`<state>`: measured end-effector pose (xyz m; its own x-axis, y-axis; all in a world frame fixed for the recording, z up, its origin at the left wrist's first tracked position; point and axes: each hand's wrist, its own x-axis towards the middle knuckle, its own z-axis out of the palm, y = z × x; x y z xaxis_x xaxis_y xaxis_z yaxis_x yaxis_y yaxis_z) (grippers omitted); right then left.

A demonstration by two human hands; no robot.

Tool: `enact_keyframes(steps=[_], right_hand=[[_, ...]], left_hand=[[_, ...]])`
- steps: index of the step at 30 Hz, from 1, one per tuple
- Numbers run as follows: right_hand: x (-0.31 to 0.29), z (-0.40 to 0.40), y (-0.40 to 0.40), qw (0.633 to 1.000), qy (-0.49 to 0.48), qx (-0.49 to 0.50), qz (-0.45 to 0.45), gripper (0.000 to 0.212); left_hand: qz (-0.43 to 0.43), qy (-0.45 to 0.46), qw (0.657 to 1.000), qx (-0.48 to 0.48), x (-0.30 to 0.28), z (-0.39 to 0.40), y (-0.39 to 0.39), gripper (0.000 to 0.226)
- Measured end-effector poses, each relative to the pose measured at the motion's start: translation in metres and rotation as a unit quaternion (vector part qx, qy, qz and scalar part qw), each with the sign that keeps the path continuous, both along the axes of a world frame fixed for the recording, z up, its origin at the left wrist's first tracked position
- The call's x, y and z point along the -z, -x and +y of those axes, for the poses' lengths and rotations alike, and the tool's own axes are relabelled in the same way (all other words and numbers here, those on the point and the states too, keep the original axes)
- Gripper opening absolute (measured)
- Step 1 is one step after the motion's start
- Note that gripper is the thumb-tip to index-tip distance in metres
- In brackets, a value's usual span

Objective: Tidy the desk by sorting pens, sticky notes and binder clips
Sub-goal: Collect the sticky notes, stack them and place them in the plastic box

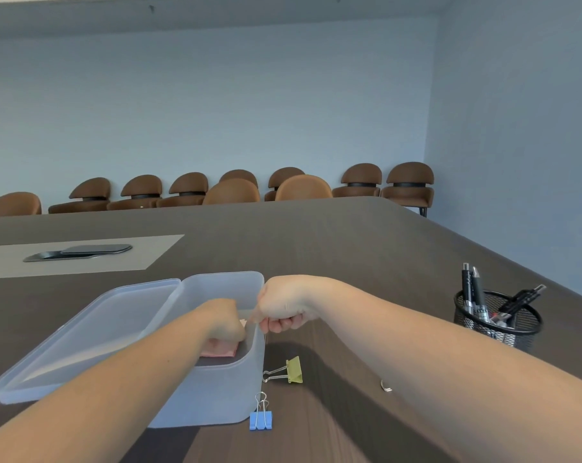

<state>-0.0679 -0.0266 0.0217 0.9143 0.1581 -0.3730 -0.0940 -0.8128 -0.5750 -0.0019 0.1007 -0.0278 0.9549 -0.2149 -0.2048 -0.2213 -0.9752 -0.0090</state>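
the likeliest slip from here is a knock: both forearms cross low over the desk (316,235), and the right one passes just above the olive binder clip (291,370) and a small metal piece (386,385) peeking out from under it, so a careless pull back could sweep either off its spot. the left hand (226,324) is also deep in the translucent plastic box (216,389), and dragging out could tip the light box or nudge the blue binder clip (261,417) touching its near right corner.

the left hand is curled shut low inside the box, resting on or pinching the pink sticky notes (221,349); whether it truly grips them cannot be told. the right hand (284,304) is a closed fist at the box's right rim; thumb and forefinger seem pinched on something thin, but what it is stays unclear.

the pink pad lies flat on the box floor, near side, partly hidden by the hand. the box's lid (92,332) lies open to the left. black pens (474,295) stand in a mesh pen cup (498,324) far right. two clips look unsorted.
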Motion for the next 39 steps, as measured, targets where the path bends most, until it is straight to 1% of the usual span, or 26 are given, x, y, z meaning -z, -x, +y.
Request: enact_keyframes(steps=[1,3,6,7,9,12,16,19,22,25,27,32,37,39], right_hand=[[0.0,0.0,0.0,1.0,0.0,-0.001,0.001,0.03],[0.001,0.0,-0.001,1.0,0.0,-0.002,0.003,0.03],[0.001,0.0,-0.002,1.0,-0.001,-0.002,0.002,0.03],[0.001,0.0,-0.002,1.0,-0.002,-0.002,0.003,0.03],[0.001,0.0,-0.002,1.0,-0.003,-0.002,0.007,0.029],[0.0,0.0,-0.001,1.0,-0.004,0.001,0.012,0.029],[-0.001,0.0,0.0,1.0,0.003,0.004,0.017,0.029],[-0.001,0.0,-0.002,1.0,0.004,0.005,0.024,0.03],[-0.001,-0.001,-0.003,1.0,0.0,0.006,0.029,0.031],[-0.001,-0.001,-0.002,0.999,-0.006,0.007,0.036,0.034],[-0.002,-0.001,0.001,0.999,-0.004,0.011,0.036,0.037],[-0.006,-0.015,0.022,0.999,-0.014,0.043,0.009,0.045],[-0.023,-0.047,0.058,0.998,0.031,0.061,0.013,0.04],[-0.028,-0.056,0.077,0.997,0.053,0.062,0.014,0.038]], left_hand=[[-0.001,-0.006,1.0,0.002,-0.001,0.0,-0.001,0.043],[0.024,-0.015,1.0,0.009,-0.008,0.004,0.001,0.045],[0.12,-0.039,0.991,0.034,-0.023,0.019,0.003,0.053],[0.134,-0.045,0.989,0.046,-0.025,0.024,0.002,0.055],[0.109,-0.06,0.99,0.071,-0.02,0.031,0.0,0.049],[0.036,-0.066,0.993,0.096,-0.008,0.035,-0.005,0.029],[-0.026,-0.13,0.986,0.105,-0.005,0.03,-0.008,0.017],[-0.041,-0.158,0.982,0.098,-0.004,0.027,-0.01,0.03],[-0.05,-0.173,0.978,0.106,-0.004,0.026,-0.011,0.031],[-0.044,-0.204,0.972,0.105,-0.006,0.025,-0.009,0.033],[-0.034,-0.209,0.971,0.106,-0.014,0.022,-0.003,0.036],[-0.043,-0.174,0.979,0.099,-0.042,0.01,0.016,0.04],[-0.072,-0.154,0.98,0.107,-0.065,-0.004,0.048,0.038],[-0.088,-0.12,0.983,0.11,-0.072,-0.011,0.067,0.032]])
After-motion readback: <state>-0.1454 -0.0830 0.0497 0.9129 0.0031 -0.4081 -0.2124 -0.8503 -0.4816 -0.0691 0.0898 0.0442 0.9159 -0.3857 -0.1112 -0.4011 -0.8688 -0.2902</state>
